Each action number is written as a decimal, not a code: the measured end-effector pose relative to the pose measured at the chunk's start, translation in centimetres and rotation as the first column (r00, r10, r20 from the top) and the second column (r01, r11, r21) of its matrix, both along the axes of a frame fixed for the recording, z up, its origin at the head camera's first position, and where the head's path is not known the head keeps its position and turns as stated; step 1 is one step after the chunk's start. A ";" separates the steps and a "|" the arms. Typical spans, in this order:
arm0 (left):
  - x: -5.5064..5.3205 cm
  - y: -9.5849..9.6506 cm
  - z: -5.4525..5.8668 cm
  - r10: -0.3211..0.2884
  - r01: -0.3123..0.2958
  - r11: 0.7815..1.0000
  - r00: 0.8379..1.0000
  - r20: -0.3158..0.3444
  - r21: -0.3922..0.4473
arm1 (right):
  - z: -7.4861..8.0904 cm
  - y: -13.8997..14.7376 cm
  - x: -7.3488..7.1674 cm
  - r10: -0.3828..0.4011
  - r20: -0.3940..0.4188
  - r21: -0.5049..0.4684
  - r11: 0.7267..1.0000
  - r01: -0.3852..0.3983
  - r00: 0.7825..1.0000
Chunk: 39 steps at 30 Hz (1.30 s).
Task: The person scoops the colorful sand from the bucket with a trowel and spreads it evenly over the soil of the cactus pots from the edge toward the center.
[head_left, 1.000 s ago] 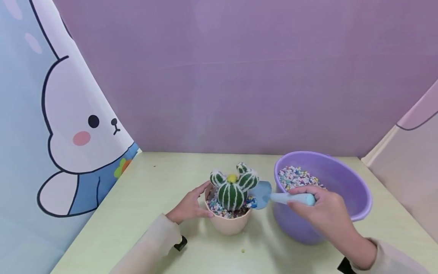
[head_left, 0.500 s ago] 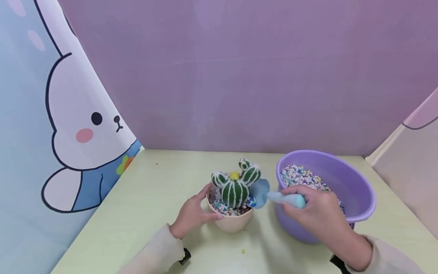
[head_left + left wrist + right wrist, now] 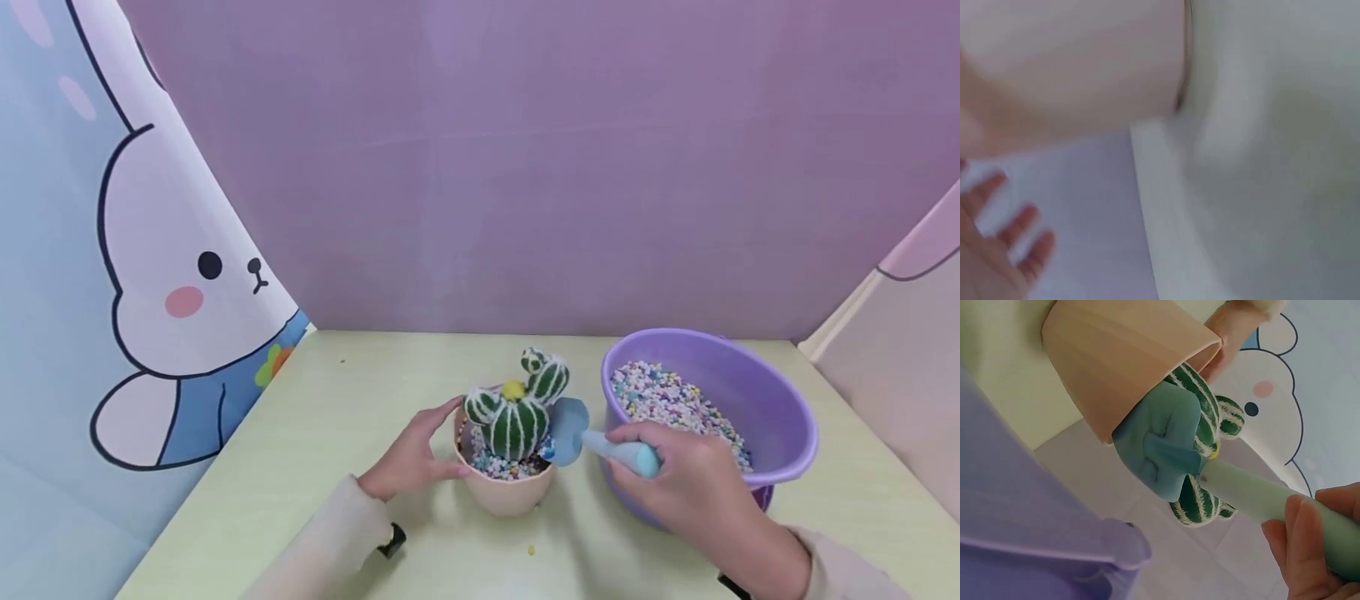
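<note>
A toy cactus [image 3: 516,429], green with white stripes and a yellow tuft, leans left in a peach flowerpot [image 3: 504,493] part-filled with coloured pebbles. My left hand [image 3: 408,458] holds the pot's left side, thumb at the front rim and fingers farther back. In the left wrist view, blurred fingers [image 3: 1034,253] spread beside the pot. My right hand [image 3: 693,479] grips the pale handle of a small blue trowel [image 3: 567,429]. Its blade tilts down over the pot's right rim, against the cactus, with blue pebbles at its edge. The right wrist view shows the blade's back [image 3: 1163,434] overlapping the cactus.
Close to the right of the pot stands a purple bucket [image 3: 772,408] holding many coloured pebbles [image 3: 667,400]. One yellow pebble [image 3: 531,550] lies on the pale table [image 3: 360,417] before the pot. A purple wall [image 3: 480,167] rises behind, with a rabbit-printed panel [image 3: 150,333] at left.
The trowel's handle end has swung left and toward the person, while the blade shifts slightly left. The cactus has tipped left, its left arm lower. My left hand stays at the pot.
</note>
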<state>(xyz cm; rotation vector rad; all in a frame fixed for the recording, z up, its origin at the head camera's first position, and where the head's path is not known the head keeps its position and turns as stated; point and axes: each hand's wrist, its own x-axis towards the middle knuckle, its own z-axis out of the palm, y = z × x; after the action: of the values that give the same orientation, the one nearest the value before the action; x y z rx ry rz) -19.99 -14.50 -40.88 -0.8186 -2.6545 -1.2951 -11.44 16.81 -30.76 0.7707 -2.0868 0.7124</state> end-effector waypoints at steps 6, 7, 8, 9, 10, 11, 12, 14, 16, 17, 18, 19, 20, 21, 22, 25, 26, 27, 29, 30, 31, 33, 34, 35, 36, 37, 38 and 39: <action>-1.7 -0.3 -0.2 -0.064 0.064 0.998 0.998 0.005 -0.016 | 0.0 -0.2 0.1 0.050 -0.018 -0.006 0.999 -0.051 0.999; -1.6 -0.3 -0.2 -0.041 0.040 0.999 0.999 -0.014 -0.033 | 0.1 -0.2 0.1 0.053 -0.016 -0.006 0.999 -0.053 0.998; -1.5 -0.2 -0.2 -0.010 0.009 0.999 0.999 -0.033 -0.049 | 0.1 -0.2 0.1 0.051 -0.017 -0.002 0.999 -0.051 0.999; -1.2 0.0 -0.2 0.025 -0.029 0.997 0.998 -0.057 -0.070 | 0.2 -0.2 0.0 0.051 -0.021 0.003 0.999 -0.051 0.998; -1.0 0.2 -0.2 0.053 -0.060 0.994 0.996 -0.077 -0.087 | 0.3 -0.2 0.0 0.053 -0.024 0.006 0.999 -0.053 0.998; -0.7 0.4 -0.1 0.082 -0.092 0.991 0.992 -0.097 -0.101 | 0.4 -0.1 0.0 0.052 -0.026 0.008 0.999 -0.052 0.998; -0.4 0.6 -0.2 0.112 -0.125 0.986 0.986 -0.121 -0.113 | 0.5 -0.1 0.0 0.053 -0.028 0.009 0.999 -0.053 0.998; 0.1 1.1 -0.1 0.165 -0.185 0.975 0.974 -0.158 -0.124 | 0.7 -0.1 -0.1 0.047 -0.037 0.016 0.999 -0.047 0.998; 0.7 1.6 -0.1 0.210 -0.236 0.964 0.959 -0.192 -0.125 | 0.9 -0.1 -0.2 0.046 -0.048 0.022 0.999 -0.045 0.998; 1.0 1.9 0.0 0.233 -0.260 0.958 0.952 -0.200 -0.118 | 0.9 -0.2 -0.2 0.043 -0.056 0.026 0.999 -0.042 0.998; 1.2 2.2 0.0 0.254 -0.280 0.954 0.946 -0.203 -0.111 | 0.9 -0.2 -0.3 0.044 -0.065 0.032 0.999 -0.042 0.997; 1.5 2.4 0.0 0.272 -0.299 0.948 0.939 -0.209 -0.109 | 1.0 -0.2 -0.3 0.045 -0.072 0.038 0.998 -0.042 0.996; 1.8 2.7 0.0 0.288 -0.314 0.944 0.935 -0.205 -0.105 | 0.9 -0.3 -0.4 0.049 -0.079 0.044 0.998 -0.046 0.996; 2.1 2.9 0.1 0.303 -0.326 0.940 0.932 -0.200 -0.098 | 0.9 -0.3 -0.5 0.055 -0.085 0.048 0.998 -0.051 0.995; 2.4 3.2 0.1 0.314 -0.335 0.938 0.930 -0.190 -0.089 | 0.8 -0.3 -0.5 0.061 -0.090 0.055 0.997 -0.056 0.994; 3.3 3.6 0.1 0.335 -0.352 0.933 0.925 -0.179 -0.071 | 0.5 -0.3 -0.6 0.070 -0.081 0.066 0.996 -0.065 0.994; 3.5 3.7 0.1 0.339 -0.355 0.933 0.923 -0.181 -0.064 | 0.5 -0.2 -0.5 0.068 -0.074 0.067 0.996 -0.063 0.995; 3.7 3.8 0.1 0.342 -0.359 0.932 0.920 -0.190 -0.059 | 0.4 -0.1 -0.5 0.066 -0.071 0.066 0.996 -0.061 0.995; 3.8 3.7 0.0 0.348 -0.368 0.928 0.911 -0.220 -0.054 | 0.3 0.1 -0.5 0.058 -0.069 0.066 0.996 -0.054 0.996; 3.8 3.6 0.0 0.345 -0.365 0.930 0.909 -0.232 -0.050 | 0.3 0.1 -0.5 0.057 -0.078 0.069 0.996 -0.052 0.995; 3.8 3.4 -0.1 0.339 -0.359 0.933 0.910 -0.239 -0.041 | 0.2 0.2 -0.6 0.055 -0.095 0.074 0.996 -0.048 0.994; 3.4 3.1 -0.1 0.309 -0.322 0.946 0.923 -0.230 -0.022 | 0.0 0.2 -0.7 0.057 -0.134 0.092 0.995 -0.044 0.989; 3.1 2.9 -0.1 0.279 -0.286 0.958 0.938 -0.206 -0.006 | -0.1 0.2 -0.7 0.058 -0.142 0.101 0.994 -0.044 0.988; 2.6 2.6 -0.1 0.238 -0.239 0.971 0.956 -0.173 0.013 | -0.2 0.2 -0.7 0.056 -0.144 0.112 0.993 -0.040 0.988; 2.1 2.3 -0.1 0.184 -0.181 0.983 0.974 -0.130 0.033 | -0.3 0.2 -0.7 0.052 -0.146 0.120 0.992 -0.035 0.988; 1.5 1.9 -0.1 0.122 -0.118 0.992 0.990 -0.077 0.052 | -0.5 0.2 -0.6 0.051 -0.142 0.124 0.992 -0.034 0.989; 0.9 1.5 -0.2 0.061 -0.059 0.996 0.998 -0.024 0.067 | -0.6 0.2 -0.6 0.050 -0.134 0.124 0.992 -0.033 0.990; 0.3 1.1 -0.2 0.004 -0.006 0.996 1.000 0.024 0.086 | -0.6 0.3 -0.6 0.053 -0.126 0.121 0.992 -0.038 0.991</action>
<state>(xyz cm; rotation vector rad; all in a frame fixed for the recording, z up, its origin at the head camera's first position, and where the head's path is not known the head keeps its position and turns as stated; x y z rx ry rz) -19.72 -13.39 -41.04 -0.7901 -2.5963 -1.4152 -12.03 17.07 -31.40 0.9091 -2.0130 0.5519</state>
